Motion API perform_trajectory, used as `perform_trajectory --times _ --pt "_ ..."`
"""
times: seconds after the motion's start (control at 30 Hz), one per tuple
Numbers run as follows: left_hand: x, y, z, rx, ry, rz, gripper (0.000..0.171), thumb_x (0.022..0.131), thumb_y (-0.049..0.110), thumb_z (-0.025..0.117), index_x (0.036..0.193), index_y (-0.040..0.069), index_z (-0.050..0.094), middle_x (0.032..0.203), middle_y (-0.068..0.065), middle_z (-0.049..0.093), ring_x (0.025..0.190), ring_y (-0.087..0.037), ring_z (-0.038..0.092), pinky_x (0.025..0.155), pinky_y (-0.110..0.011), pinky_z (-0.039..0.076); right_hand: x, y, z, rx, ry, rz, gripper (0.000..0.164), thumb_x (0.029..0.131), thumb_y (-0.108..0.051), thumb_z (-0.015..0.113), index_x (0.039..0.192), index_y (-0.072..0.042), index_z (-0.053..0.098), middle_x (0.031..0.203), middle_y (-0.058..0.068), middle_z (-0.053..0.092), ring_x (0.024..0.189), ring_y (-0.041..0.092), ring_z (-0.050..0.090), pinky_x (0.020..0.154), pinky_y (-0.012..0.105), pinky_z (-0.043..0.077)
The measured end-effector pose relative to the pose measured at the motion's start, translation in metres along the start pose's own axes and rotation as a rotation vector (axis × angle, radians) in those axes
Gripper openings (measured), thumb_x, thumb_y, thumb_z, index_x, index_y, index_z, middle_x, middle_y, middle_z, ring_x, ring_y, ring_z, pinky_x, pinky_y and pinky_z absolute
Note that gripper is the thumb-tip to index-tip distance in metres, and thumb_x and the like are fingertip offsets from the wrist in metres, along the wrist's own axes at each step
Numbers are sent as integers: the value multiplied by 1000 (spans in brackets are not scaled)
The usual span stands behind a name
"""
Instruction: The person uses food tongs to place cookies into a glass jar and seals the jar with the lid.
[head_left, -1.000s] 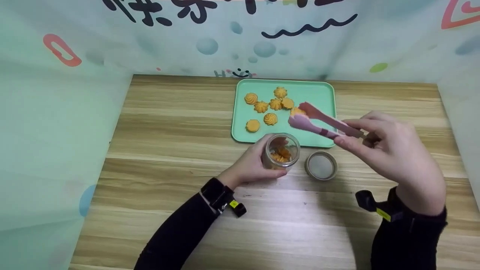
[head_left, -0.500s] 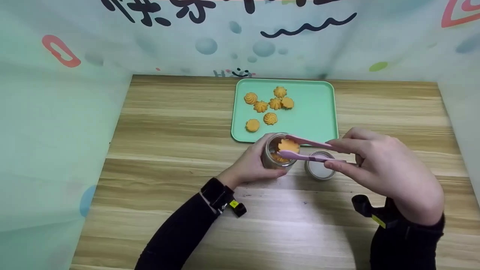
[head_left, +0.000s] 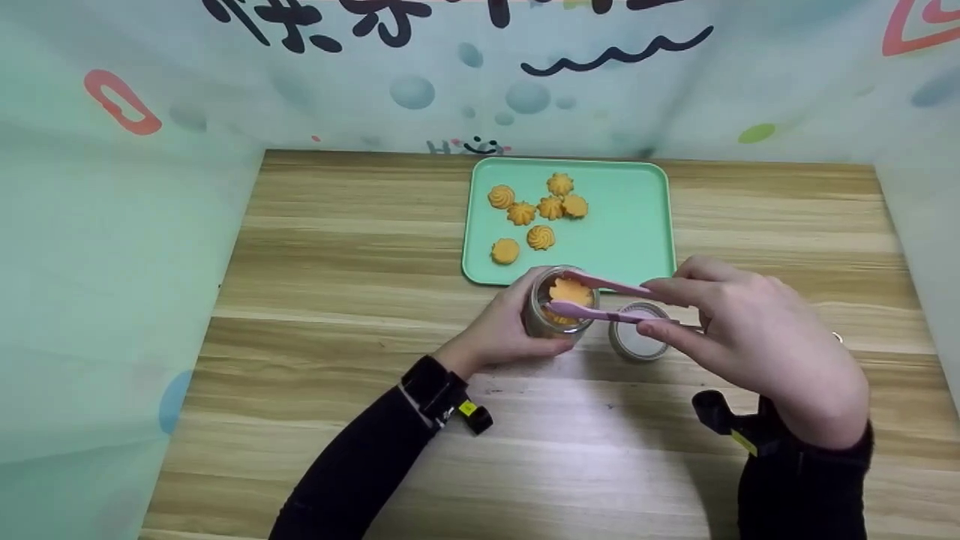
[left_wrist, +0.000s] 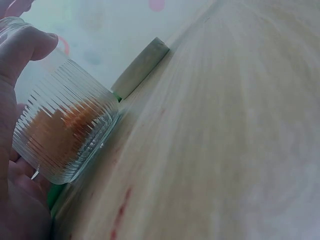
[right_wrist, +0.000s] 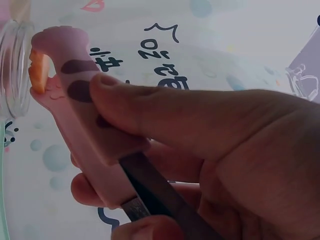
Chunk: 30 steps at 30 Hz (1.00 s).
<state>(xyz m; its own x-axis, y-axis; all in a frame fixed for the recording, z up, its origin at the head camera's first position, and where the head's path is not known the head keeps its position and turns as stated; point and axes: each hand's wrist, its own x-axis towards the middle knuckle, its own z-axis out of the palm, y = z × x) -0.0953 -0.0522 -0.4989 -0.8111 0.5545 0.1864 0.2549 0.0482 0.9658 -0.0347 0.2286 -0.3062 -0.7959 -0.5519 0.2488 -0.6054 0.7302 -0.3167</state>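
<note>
Pink tongs (head_left: 611, 316), pinched in the right hand (head_left: 757, 341), hold a cookie (head_left: 571, 292) at the mouth of the glass jar (left_wrist: 72, 122), which the left hand (head_left: 506, 322) grasps round its side; the cookie sits between both hands, near the green tray (head_left: 626, 221).

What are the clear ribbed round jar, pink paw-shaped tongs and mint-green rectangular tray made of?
Clear jar: probably shiny glass; glints show on its see-through ridges.
Pink tongs: perhaps matte silicone or plastic, as the pink barely shines; the thin, straight grey handle resembles metal.
Mint-green tray: likely smooth plastic, evenly coloured; painted metal is possible.
</note>
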Motion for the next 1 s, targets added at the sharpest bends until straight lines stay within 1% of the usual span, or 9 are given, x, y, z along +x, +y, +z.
perform_trajectory --times 0.23,0.4,0.57,0.73,0.9,1.0 --pt "0 0 0 -3 3 7 96 77 19 101 158 22 49 149 6 62 140 -13 57 126 -36 41 1 0 5 3 -29 18 31 92 -30 91 117 -15 84 95 -5 68 63 5 50 53 28 43" --pt "0 -1 0 13 7 13 94 77 21 101 156 21 50 148 6 63 138 -13 57 125 -37 42 2 0 6 1 -42 14 29 92 -30 91 116 -15 84 96 -4 70 65 6 52 55 30 45" --pt "0 -1 -1 17 8 22 94 77 23 101 156 20 50 148 5 63 138 -13 57 126 -37 41 3 -1 6 1 -68 37 29 93 -31 89 118 -15 84 97 -3 70 66 7 53 57 32 47" --pt "0 -2 0 12 8 19 95 76 18 101 156 21 50 148 6 63 139 -13 57 126 -37 40 4 -2 5 -3 -90 56 29 94 -31 89 118 -14 84 98 -1 71 67 9 56 58 35 48" --pt "0 -1 0 10 9 10 96 75 13 101 156 20 50 148 5 63 139 -14 57 126 -37 40 4 -2 4 -1 -103 73 29 95 -33 87 118 -16 84 97 -1 71 67 10 55 58 34 47" --pt "0 0 0 8 6 7 95 76 14 101 156 20 50 148 5 63 139 -14 57 126 -36 40 3 -2 4 -1 -106 81 30 95 -33 87 119 -15 84 97 0 71 67 11 55 58 35 47"
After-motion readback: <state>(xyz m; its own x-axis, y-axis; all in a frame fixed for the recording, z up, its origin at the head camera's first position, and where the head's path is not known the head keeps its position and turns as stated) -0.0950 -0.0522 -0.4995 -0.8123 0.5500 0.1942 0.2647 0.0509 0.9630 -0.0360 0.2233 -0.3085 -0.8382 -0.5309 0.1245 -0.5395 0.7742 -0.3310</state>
